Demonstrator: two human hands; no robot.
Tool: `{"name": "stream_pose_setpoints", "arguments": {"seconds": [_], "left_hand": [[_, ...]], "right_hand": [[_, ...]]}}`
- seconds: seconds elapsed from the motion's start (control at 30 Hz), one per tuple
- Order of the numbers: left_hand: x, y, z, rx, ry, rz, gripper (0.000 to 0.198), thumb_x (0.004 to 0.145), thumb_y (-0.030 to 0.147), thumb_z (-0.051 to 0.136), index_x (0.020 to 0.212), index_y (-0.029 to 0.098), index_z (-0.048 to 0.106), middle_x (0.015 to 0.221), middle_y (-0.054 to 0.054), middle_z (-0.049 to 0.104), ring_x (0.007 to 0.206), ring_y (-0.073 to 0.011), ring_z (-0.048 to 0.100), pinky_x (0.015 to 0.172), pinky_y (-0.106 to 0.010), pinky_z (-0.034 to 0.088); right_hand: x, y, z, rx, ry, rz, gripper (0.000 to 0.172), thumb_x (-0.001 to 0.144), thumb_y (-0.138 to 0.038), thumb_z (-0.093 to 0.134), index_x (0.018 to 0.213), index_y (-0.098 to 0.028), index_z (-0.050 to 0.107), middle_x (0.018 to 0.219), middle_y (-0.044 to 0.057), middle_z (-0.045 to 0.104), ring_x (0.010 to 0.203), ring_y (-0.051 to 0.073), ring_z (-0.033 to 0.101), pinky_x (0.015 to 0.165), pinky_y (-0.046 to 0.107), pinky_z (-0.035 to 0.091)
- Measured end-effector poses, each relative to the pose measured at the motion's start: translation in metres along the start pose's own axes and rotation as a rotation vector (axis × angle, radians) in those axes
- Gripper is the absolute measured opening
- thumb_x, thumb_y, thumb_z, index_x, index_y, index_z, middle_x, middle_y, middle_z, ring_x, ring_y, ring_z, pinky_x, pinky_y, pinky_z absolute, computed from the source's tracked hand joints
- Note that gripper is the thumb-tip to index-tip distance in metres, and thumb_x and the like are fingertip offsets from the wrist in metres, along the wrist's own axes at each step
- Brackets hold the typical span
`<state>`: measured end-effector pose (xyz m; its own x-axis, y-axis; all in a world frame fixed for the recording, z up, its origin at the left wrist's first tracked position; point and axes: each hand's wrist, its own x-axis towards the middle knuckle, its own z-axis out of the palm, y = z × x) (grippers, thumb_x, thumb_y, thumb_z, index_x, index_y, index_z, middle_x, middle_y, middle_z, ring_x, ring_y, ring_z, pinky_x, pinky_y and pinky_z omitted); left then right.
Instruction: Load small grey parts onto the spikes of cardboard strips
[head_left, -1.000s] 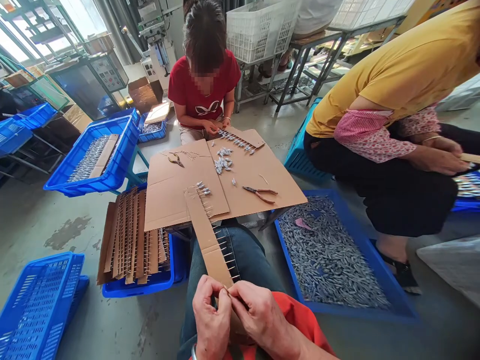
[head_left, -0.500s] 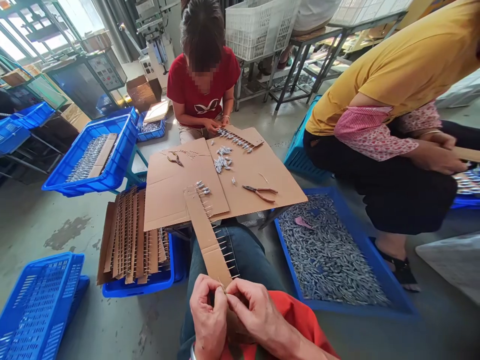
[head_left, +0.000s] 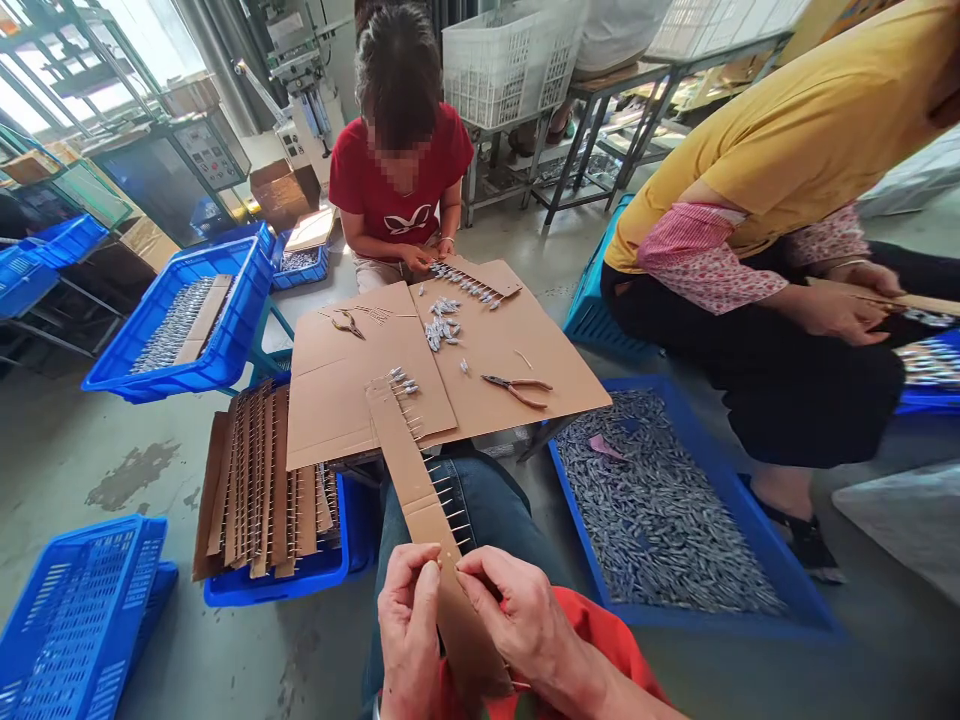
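Observation:
A long brown cardboard strip (head_left: 416,485) slopes from the table top down across my lap. Thin metal pins stick out along its right edge, and a few silver, bullet-shaped pieces (head_left: 403,380) sit on the pins at its far end. My left hand (head_left: 409,625) is closed in a pinch at the strip's left edge; anything between its fingertips is too small to name. At the opposite edge my right hand (head_left: 517,620) also pinches, thumb against forefinger, beside the row of pins. What it grips is hidden by the fingers.
Pliers (head_left: 517,388), a second pair of pliers (head_left: 349,324) and loose silver pieces (head_left: 442,325) lie on the cardboard-covered table (head_left: 330,400). A blue tray (head_left: 806,605) of silver pieces stands right, a bin of pinned strips (head_left: 255,480) left. Two co-workers sit ahead and right.
My hands have moved apart from a joined pinch over the strip to its two edges. The view has shifted slightly, and the right co-worker's hands have moved a little.

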<state>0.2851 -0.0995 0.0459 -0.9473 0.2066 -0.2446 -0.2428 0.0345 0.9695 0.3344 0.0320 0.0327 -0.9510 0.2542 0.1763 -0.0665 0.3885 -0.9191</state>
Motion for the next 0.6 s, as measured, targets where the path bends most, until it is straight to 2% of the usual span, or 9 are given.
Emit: {"name": "stream_pose_setpoints", "arguments": {"seconds": [0.1, 0.17, 0.33, 0.6], "left_hand": [[0.002, 0.004, 0.006, -0.288, -0.076, -0.171, 0.019, 0.085, 0.039, 0.070, 0.085, 0.019, 0.071, 0.085, -0.004, 0.064, 0.079, -0.0171, 0.058, 0.076, -0.028, 0.050], [0.001, 0.002, 0.010, -0.379, -0.114, -0.189, 0.017, 0.085, 0.036, 0.071, 0.081, 0.019, 0.069, 0.083, -0.002, 0.062, 0.078, -0.0161, 0.057, 0.075, -0.027, 0.050], [-0.002, -0.007, 0.013, -0.304, -0.124, -0.076, 0.017, 0.088, 0.032, 0.068, 0.078, 0.018, 0.066, 0.082, -0.002, 0.059, 0.077, -0.0159, 0.054, 0.075, -0.027, 0.049], [-0.003, -0.011, 0.020, -0.273, -0.052, -0.068, 0.026, 0.085, 0.042, 0.068, 0.075, 0.019, 0.063, 0.079, -0.002, 0.059, 0.074, -0.0162, 0.056, 0.072, -0.028, 0.050]], "right_hand": [[0.000, 0.000, 0.001, 0.065, -0.064, 0.020, 0.017, 0.097, -0.021, 0.047, 0.088, -0.021, 0.061, 0.083, 0.003, 0.069, 0.072, 0.014, 0.064, 0.067, 0.023, 0.047], [-0.001, -0.003, 0.002, 0.124, -0.093, 0.049, 0.019, 0.098, -0.023, 0.046, 0.087, -0.021, 0.062, 0.083, 0.003, 0.069, 0.072, 0.014, 0.063, 0.067, 0.023, 0.047], [-0.003, -0.011, 0.005, 0.229, -0.093, 0.191, 0.028, 0.098, -0.033, 0.047, 0.079, -0.019, 0.062, 0.076, 0.003, 0.066, 0.069, 0.015, 0.059, 0.065, 0.024, 0.046], [-0.002, -0.014, 0.012, 0.401, -0.039, 0.361, 0.038, 0.094, -0.048, 0.053, 0.074, -0.017, 0.061, 0.071, 0.002, 0.062, 0.066, 0.015, 0.053, 0.061, 0.024, 0.044]]}}
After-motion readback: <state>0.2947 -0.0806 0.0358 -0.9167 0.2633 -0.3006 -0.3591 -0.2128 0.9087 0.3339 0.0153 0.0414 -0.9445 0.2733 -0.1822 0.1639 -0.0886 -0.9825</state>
